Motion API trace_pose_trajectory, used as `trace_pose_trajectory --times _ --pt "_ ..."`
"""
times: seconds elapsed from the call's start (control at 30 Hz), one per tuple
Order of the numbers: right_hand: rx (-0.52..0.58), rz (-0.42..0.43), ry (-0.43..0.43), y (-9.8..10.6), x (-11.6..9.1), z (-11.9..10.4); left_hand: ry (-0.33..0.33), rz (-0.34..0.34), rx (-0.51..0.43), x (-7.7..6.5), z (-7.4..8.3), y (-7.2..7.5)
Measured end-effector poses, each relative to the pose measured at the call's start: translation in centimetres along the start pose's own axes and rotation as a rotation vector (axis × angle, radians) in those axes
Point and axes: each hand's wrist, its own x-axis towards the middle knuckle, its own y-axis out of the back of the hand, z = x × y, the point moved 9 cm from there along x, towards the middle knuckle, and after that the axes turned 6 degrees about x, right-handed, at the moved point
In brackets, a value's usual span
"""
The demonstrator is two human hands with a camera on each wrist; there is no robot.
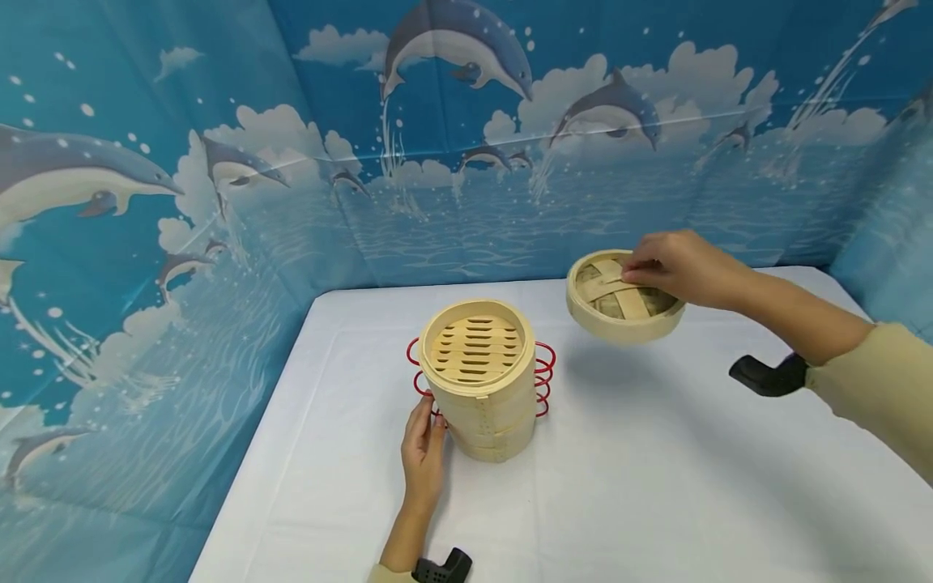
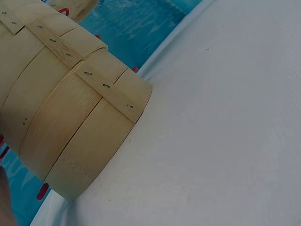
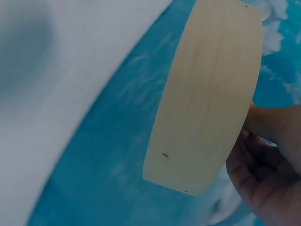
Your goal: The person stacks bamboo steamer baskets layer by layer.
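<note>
A stacked bamboo steamer [image 1: 492, 421] stands upright on the white table, its slatted top tier uncovered and red loop handles on both sides. My left hand [image 1: 423, 457] holds it low on the left side, thumb and fingers at a lower red handle. In the left wrist view the steamer's stapled side [image 2: 89, 103] fills the left, with only a sliver of hand at the edge. Up to the right, my right hand [image 1: 681, 267] pinches the woven strap of the bamboo lid [image 1: 627, 328], which hangs tilted above the table. The lid's rim [image 3: 202, 99] hides some fingertips in the right wrist view.
A white cloth covers the table [image 1: 627, 502]. Blue dolphin-print curtains [image 1: 437, 210] rise behind the table and along its left and right sides. A black wrist device [image 1: 768, 376] sits on my right wrist and another [image 1: 443, 567] on my left.
</note>
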Motion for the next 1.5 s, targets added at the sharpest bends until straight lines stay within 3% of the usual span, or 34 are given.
trace_pose_trajectory --times 0.27,0.5,0.83,1.0,1.23,1.5 --pt "-0.025 0.028 0.086 3.7 3.3 -8.2 0.015 -0.004 -0.003 -0.1 -0.1 0.0" --pt "0.054 0.002 0.02 2.6 4.7 -12.0 0.003 -0.001 0.0 0.0 0.0 0.0" --pt "0.139 -0.057 0.043 -3.1 6.5 -14.2 0.018 0.002 -0.011 -0.2 -0.3 -0.2" --pt "0.165 -0.085 0.026 -5.0 6.9 -15.0 0.022 -0.001 -0.012 -0.2 -0.3 -0.3" --pt "0.168 -0.099 -0.001 -5.8 7.2 -15.4 0.02 -0.001 -0.003 -0.1 -0.2 -0.2" --pt "0.177 -0.115 0.004 -6.2 7.2 -15.9 0.005 0.023 -0.008 -0.5 -3.0 0.0"
